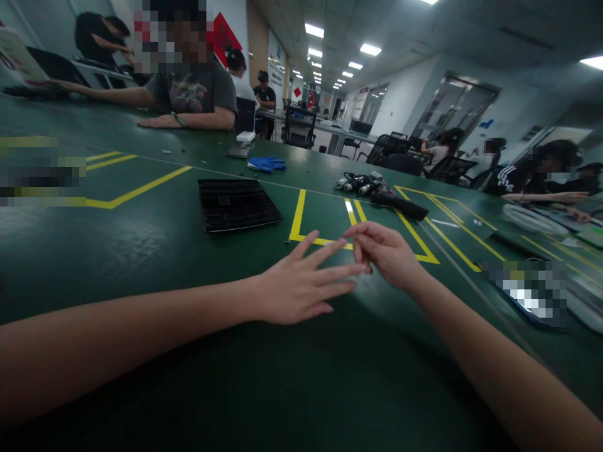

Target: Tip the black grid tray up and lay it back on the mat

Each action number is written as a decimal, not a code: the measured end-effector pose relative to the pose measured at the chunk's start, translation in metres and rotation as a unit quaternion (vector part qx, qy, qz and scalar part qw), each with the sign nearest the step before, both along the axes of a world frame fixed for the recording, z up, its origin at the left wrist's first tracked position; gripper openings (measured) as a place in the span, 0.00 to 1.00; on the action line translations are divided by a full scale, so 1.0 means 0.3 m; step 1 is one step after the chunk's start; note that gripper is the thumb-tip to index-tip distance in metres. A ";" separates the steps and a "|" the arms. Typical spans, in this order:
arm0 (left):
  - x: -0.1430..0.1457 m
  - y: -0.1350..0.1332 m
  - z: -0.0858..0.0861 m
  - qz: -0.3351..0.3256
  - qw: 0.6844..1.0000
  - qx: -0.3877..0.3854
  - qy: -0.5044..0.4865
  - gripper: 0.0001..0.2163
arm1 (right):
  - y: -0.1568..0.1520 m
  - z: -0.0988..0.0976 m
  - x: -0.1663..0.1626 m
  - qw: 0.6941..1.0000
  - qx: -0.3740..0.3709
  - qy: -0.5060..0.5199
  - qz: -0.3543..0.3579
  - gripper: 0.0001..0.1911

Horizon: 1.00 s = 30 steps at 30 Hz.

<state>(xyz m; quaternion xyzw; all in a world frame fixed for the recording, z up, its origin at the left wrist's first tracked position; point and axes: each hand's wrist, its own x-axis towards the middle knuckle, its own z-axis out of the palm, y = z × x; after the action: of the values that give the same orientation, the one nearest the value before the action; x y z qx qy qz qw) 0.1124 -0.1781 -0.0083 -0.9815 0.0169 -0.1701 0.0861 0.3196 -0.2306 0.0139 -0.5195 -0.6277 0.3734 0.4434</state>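
Over the dark green table, my left hand is stretched out with its fingers spread and nothing in it. Close against its fingertips is my right hand, its thumb and fingers drawn together in a pinch. Whatever lies between those fingers, if anything, is too small or hidden to make out. The right fingertips overlap the left fingers in view, and I cannot tell whether they press on them. Behind the hands, yellow tape marks shapes on the tabletop. A flat black panel-like item lies beyond my left hand.
A blue glove lies farther back. Bundled cables with metal ends and a long black item sit beyond my right hand. A blurred-out device rests at right. Across the table, a person leans with both arms on it.
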 end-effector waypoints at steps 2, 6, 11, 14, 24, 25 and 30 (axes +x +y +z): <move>-0.007 0.057 -0.014 0.115 0.993 -0.038 -0.006 0.23 | 0.024 -0.014 0.106 0.958 0.110 -0.166 -0.205 0.15; -0.001 0.137 -0.049 0.275 0.954 -0.119 0.023 0.27 | 0.053 -0.086 0.272 0.784 0.122 -0.502 -0.343 0.22; 0.005 0.168 -0.065 0.302 0.934 -0.170 0.083 0.29 | 0.071 -0.166 0.321 0.794 -0.036 -0.537 -0.284 0.25; -0.007 0.184 -0.058 0.299 0.937 -0.161 0.084 0.24 | 0.077 -0.170 0.318 0.792 -0.042 -0.540 -0.280 0.25; -0.054 0.202 0.023 0.312 0.944 -0.081 0.067 0.12 | 0.071 -0.154 0.310 0.803 -0.042 -0.525 -0.279 0.26; -0.056 0.223 0.035 0.307 0.944 -0.114 0.044 0.11 | 0.071 -0.155 0.310 0.805 -0.043 -0.523 -0.278 0.26; -0.145 0.426 0.113 0.305 0.832 -0.431 -0.172 0.11 | 0.073 -0.156 0.316 0.807 -0.044 -0.519 -0.280 0.26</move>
<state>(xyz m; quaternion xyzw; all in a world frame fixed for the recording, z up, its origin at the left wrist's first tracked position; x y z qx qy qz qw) 0.0690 -0.0503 0.0257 -0.8293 -0.3737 -0.2908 -0.2967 0.4144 -0.2089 -0.0329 -0.8082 -0.5742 -0.0646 0.1136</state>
